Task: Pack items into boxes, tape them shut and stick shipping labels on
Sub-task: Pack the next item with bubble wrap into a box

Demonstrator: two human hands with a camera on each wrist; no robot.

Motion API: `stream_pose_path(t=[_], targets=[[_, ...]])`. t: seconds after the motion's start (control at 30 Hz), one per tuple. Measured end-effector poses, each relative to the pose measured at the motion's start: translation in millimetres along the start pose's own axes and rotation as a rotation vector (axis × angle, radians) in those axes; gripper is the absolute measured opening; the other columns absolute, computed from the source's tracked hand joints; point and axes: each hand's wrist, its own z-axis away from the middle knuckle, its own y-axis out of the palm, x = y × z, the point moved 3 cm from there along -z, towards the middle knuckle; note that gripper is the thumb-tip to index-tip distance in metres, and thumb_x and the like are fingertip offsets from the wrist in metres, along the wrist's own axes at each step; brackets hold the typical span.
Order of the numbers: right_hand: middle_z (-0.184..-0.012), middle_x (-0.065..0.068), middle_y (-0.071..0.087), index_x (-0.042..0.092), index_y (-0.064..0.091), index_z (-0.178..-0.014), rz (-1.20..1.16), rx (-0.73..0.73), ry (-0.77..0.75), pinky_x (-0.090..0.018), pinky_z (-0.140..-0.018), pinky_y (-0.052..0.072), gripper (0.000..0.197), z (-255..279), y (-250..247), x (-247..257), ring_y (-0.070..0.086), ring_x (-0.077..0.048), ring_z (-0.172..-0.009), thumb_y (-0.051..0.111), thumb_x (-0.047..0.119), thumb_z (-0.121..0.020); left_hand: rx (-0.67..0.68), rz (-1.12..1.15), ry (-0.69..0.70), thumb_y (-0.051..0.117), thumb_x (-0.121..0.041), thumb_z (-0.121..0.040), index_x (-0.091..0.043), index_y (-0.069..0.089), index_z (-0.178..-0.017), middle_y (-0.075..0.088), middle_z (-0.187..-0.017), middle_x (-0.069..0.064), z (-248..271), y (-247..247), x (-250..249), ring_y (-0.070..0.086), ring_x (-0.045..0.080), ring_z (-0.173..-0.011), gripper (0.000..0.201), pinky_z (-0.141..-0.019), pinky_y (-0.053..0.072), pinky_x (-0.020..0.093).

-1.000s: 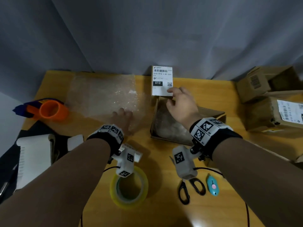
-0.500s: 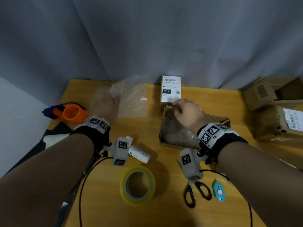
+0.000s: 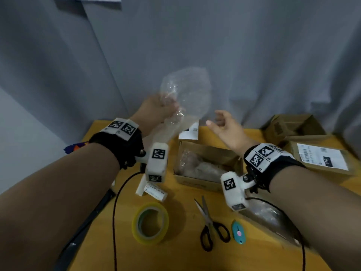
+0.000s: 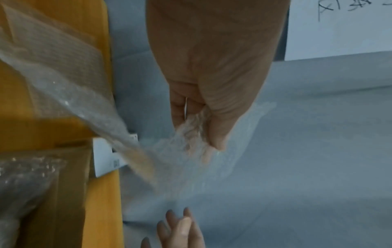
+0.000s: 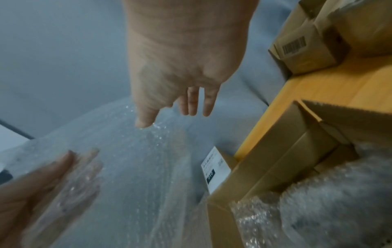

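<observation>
Room: grey curtain (image 3: 254, 65) hangs behind the whole scene, falling in folds to the table's far edge.
Surface: yellow wooden table (image 3: 187, 257), seen from the near side.
Left hand (image 3: 154, 112): raised above the table at 11 o'clock, fingers curled round a bunched part of the bubble wrap sheet (image 3: 187, 94), which hangs in the air.
Right hand (image 3: 226, 128): raised at 1 o'clock, fingers spread and relaxed, holding nothing, just beside the sheet; whether it touches the sheet cannot be told.
Open box (image 3: 207, 184): one, at table centre, its flaps up, with a bubble-wrapped item (image 3: 199, 167) inside.
Other boxes: two at 2 o'clock, a labelled box (image 3: 322, 161) lying flat and a far box (image 3: 293, 128) behind it.
Tape roll (image 3: 150, 222): one, at 6 o'clock, lying flat.
Scissors (image 3: 212, 225): one pair, at 5 o'clock, just left of one small teal cutter (image 3: 238, 232).
Label roll (image 3: 154, 191): one, beyond the tape roll.
Orange dispenser (image 3: 75, 148): one, at 9 o'clock, mostly hidden by the left forearm.
</observation>
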Motion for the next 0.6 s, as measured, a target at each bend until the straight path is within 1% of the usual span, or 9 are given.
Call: stream_pose_path(t=[0.07,0.2,0.27,0.33,0.37,0.4,0.43,0.53,0.6], targets=[[-0.144,-0.006,0.041,0.013,0.028,-0.146,-0.084,-0.012,0.005,-0.029,-0.106,0.035,0.067,8,-17,1,0.043,-0.019,-0.13,0.054,0.043,-0.092,0.106,0.014,0.03,0.063,-0.013,-0.09,-0.009,0.066,-0.086,0.067,-0.074,-0.001,8,19,-18,0.057,-0.004,-0.057,0.007,-0.055,0.043,0.01],[-0.153,-0.004,0.028,0.018,0.013,-0.151,-0.236,-0.041,0.071,-0.035,-0.112,0.029,0.076,20,-42,-9,0.032,-0.018,-0.138,0.048,0.051,-0.092,0.217,0.097,0.031,0.057,-0.018,-0.094,-0.014,0.067,-0.084,0.072,-0.082,-0.004,20,43,-31,0.063,0.002,-0.072,0.015,-0.068,0.049,0.014],[-0.14,-0.002,0.043,0.018,0.026,-0.146,-0.285,-0.082,0.09,-0.031,-0.107,0.034,0.065,24,-52,-14,0.043,-0.015,-0.127,0.049,0.048,-0.093,0.199,0.113,0.023,0.055,-0.018,-0.095,-0.012,0.065,-0.083,0.07,-0.077,-0.006,23,50,-32,0.06,0.0,-0.065,0.016,-0.062,0.048,0.012],[-0.113,-0.001,0.058,0.018,0.054,-0.115,-0.26,-0.14,0.064,-0.03,-0.095,0.042,0.029,26,-60,-17,0.054,-0.013,-0.104,0.056,0.037,-0.093,0.135,0.12,0.006,0.055,-0.018,-0.095,-0.009,0.063,-0.083,0.063,-0.071,-0.003,26,52,-33,0.054,-0.002,-0.055,0.017,-0.052,0.045,0.01],[-0.104,-0.004,0.063,0.02,0.058,-0.097,-0.26,-0.167,0.057,-0.031,-0.091,0.045,0.013,26,-63,-18,0.057,-0.016,-0.097,0.059,0.032,-0.092,0.088,0.136,-0.008,0.055,-0.018,-0.095,-0.007,0.061,-0.084,0.058,-0.068,-0.001,27,52,-32,0.051,-0.002,-0.051,0.017,-0.049,0.043,0.009],[-0.099,-0.008,0.067,0.021,0.056,-0.085,-0.275,-0.187,0.051,-0.032,-0.089,0.046,0.011,26,-65,-19,0.061,-0.019,-0.094,0.062,0.028,-0.091,0.032,0.123,-0.015,0.056,-0.019,-0.095,-0.005,0.059,-0.085,0.054,-0.066,0.0,26,50,-30,0.048,-0.002,-0.049,0.018,-0.048,0.04,0.008],[-0.095,-0.009,0.069,0.022,0.053,-0.08,-0.306,-0.195,0.051,-0.034,-0.09,0.047,0.015,26,-66,-20,0.064,-0.019,-0.093,0.063,0.025,-0.091,-0.017,0.084,-0.015,0.056,-0.022,-0.095,-0.005,0.059,-0.084,0.051,-0.064,0.001,26,46,-27,0.045,-0.001,-0.047,0.021,-0.047,0.038,0.007],[-0.075,0.002,0.067,0.022,0.044,-0.086,-0.447,-0.135,0.03,-0.03,-0.089,0.046,0.022,26,-67,-14,0.067,-0.003,-0.072,0.065,0.018,-0.089,-0.085,0.039,-0.021,0.057,-0.031,-0.094,-0.008,0.056,-0.076,0.046,-0.056,0.0,28,38,-20,0.04,0.002,-0.045,0.029,-0.048,0.036,0.011],[-0.069,0.003,0.062,0.022,0.042,-0.09,-0.448,-0.075,0.012,-0.028,-0.084,0.049,0.025,26,-63,-7,0.064,-0.004,-0.064,0.065,0.013,-0.089,-0.107,0.086,-0.07,0.057,-0.031,-0.094,-0.011,0.056,-0.073,0.049,-0.054,-0.004,28,34,-15,0.042,0.003,-0.046,0.029,-0.049,0.039,0.013]])
